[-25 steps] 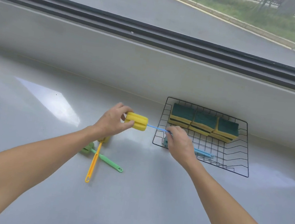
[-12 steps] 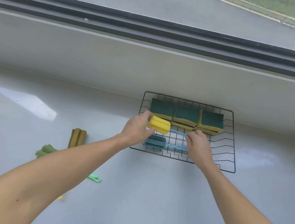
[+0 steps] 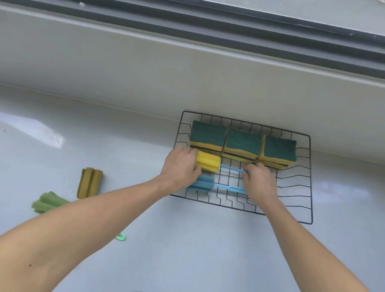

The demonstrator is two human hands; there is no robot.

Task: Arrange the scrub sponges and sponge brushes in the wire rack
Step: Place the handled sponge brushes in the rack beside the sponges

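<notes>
At the lower left of the frame two sponge brushes wait on the pale counter (image 3: 197,255) — a green-headed brush (image 3: 47,202), its handle mostly hidden under the forearm with only its green tip showing further right, and just above it an olive-yellow brush head (image 3: 90,182) whose handle cannot be seen; both lie well apart from the rack, apparently not yet dealt with. Right of centre, the left hand (image 3: 180,168) curls around the left end of the yellow sponge head (image 3: 208,161), fingers wrapped behind it and thumb pressed below, likely to steady the soft end as the brush goes down level. That head sits over the wire rack (image 3: 309,184), just in front of the scrub sponges (image 3: 243,142), which fill the back row in three stacks with green sides up — leaving the front of the rack for the brushes. Below the yellow head, a blue sponge brush (image 3: 202,182) already lies flat in the rack, handle pointing right. Further right, the right hand (image 3: 259,184) pinches the blue handle (image 3: 231,168) of the yellow brush between thumb and fingertips, the other fingers folded, probably to lay it alongside the blue one.
</notes>
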